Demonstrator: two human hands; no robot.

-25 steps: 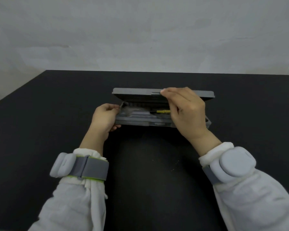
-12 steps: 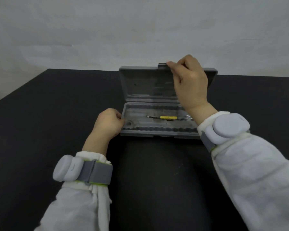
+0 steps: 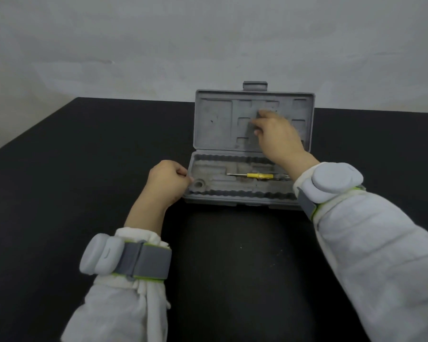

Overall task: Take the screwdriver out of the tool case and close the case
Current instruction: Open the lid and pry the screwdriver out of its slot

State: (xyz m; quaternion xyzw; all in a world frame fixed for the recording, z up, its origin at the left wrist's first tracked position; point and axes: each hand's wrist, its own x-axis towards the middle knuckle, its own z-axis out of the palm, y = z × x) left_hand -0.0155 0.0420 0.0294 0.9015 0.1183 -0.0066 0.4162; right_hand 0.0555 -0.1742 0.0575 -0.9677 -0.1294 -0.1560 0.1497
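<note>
A grey plastic tool case [image 3: 215, 193] lies open on the black table, its lid [image 3: 215, 122] standing up at the back with a latch tab on its top edge. A small screwdriver [image 3: 257, 175] with a yellow handle lies across the tray; its right end is hidden behind my right wrist. My left hand [image 3: 167, 185] is curled against the tray's left edge and grips it. My right hand [image 3: 277, 137] hovers in front of the lid's inner face, above the tray, fingers loosely bent and holding nothing.
The black table [image 3: 84, 169] stretches around the case, its far edge meeting a pale wall [image 3: 158, 45]. Both my forearms wear white sleeves with grey wrist bands.
The lid has gone from nearly shut to fully upright. My right hand has let go of the lid's top edge and dropped in front of it. The left hand stays on the tray.
</note>
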